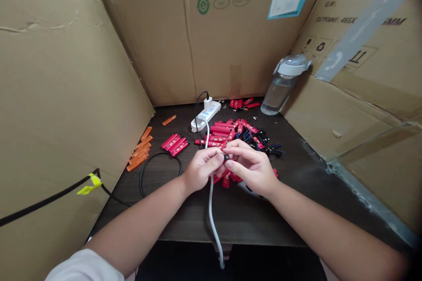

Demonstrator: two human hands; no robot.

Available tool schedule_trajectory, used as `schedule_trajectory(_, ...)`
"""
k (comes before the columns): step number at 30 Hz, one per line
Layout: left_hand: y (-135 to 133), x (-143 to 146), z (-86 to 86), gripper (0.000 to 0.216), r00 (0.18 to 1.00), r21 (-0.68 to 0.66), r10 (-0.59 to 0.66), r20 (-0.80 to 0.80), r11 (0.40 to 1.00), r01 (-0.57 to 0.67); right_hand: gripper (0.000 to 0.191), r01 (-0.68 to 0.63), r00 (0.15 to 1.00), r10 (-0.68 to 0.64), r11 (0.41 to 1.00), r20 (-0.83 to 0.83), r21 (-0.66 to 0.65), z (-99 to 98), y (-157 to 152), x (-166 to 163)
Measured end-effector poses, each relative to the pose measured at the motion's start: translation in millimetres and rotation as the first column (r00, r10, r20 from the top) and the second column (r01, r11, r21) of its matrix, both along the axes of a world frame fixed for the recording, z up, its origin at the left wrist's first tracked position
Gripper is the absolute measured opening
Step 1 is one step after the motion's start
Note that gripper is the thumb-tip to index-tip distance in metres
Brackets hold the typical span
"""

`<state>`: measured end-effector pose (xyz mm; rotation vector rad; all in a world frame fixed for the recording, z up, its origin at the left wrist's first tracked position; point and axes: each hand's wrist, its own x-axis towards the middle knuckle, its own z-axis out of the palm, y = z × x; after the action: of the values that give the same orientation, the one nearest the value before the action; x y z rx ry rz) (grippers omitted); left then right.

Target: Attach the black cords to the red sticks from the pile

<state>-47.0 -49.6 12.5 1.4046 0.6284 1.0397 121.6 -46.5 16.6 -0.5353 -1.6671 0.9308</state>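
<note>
Strips of orange plastic lie loosely stacked at the left edge of the table, against the cardboard; they look thin and stiff, probably light and easiest to lift by a long edge. Right of them sits a neat row of red pieces, flat and black-tipped, side by side; each should be light and rigid, perhaps a little slick, with its long sides the natural hold. Next comes the left hand, thumb and fingers pinched together at the near side of the heap. Between its fingertips and those of the other hand is a small black part, held above the table; it is mostly covered, and what it joins to cannot be told. Being so small, it likely weighs little and could slip, so a pinch by the fingertips at its sides suits it. Behind spreads the heap of red pieces. The right hand curls in, thumb and fingers closed on the same part. Furthest right, dark thin bits stick out of the heap; they look flexible and perhaps fragile, better taken near their thicker ends.
</note>
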Motion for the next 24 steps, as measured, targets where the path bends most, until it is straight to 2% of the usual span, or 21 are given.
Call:
schedule_trajectory(1,-0.1,-2.5,1.2,0.032,0.996,0.126,0.054,-0.066,0.991,-0.045,0.024,0.010,1.000,-0.011,0.999,0.012,0.030,1.3,-0.6,0.9)
schedule_trajectory(3,0.6,-7.0,3.3,0.024,0.966,0.388,0.188,-0.175,0.915,-0.108,0.024,0.049,0.997,-0.056,0.993,0.060,0.106,4.5,-1.8,3.2)
schedule_trajectory(5,1.9,-9.7,4.2,0.020,0.923,0.611,0.321,-0.211,0.780,-0.131,0.024,0.076,0.989,-0.102,0.974,0.110,0.215,8.1,-2.6,5.8)
schedule_trajectory(7,3.1,-10.6,4.2,0.020,0.897,0.751,0.399,-0.188,0.648,-0.130,0.026,0.066,0.983,-0.117,0.944,0.142,0.324,11.1,-2.5,8.1)
schedule_trajectory(9,3.9,-10.2,4.1,0.021,0.887,0.810,0.427,-0.177,0.575,-0.115,0.028,0.039,0.981,-0.110,0.919,0.161,0.393,12.9,-1.6,9.8)
schedule_trajectory(12,3.9,-9.2,5.1,0.021,0.868,0.844,0.458,-0.193,0.528,-0.090,0.026,0.017,0.979,-0.096,0.916,0.178,0.400,13.8,-0.3,12.1)
schedule_trajectory(15,3.4,-9.0,6.6,0.020,0.851,0.870,0.489,-0.192,0.486,-0.083,0.023,0.015,0.977,-0.079,0.951,0.196,0.310,13.8,-0.7,14.3)
schedule_trajectory(18,2.7,-9.6,6.8,0.018,0.836,0.896,0.519,-0.179,0.436,-0.079,0.020,-0.001,0.981,-0.031,0.986,0.190,0.164,12.7,-2.4,14.9)
schedule_trajectory(21,1.8,-10.5,5.6,0.017,0.803,0.922,0.573,-0.167,0.380,-0.079,0.018,-0.036,0.989,0.030,0.999,0.142,0.039,10.9,-3.9,13.1)
schedule_trajectory(24,0.9,-11.5,5.5,0.016,0.761,0.946,0.630,-0.156,0.318,-0.069,0.017,0.019,0.988,-0.030,0.997,0.152,0.073,10.5,-5.2,9.8)
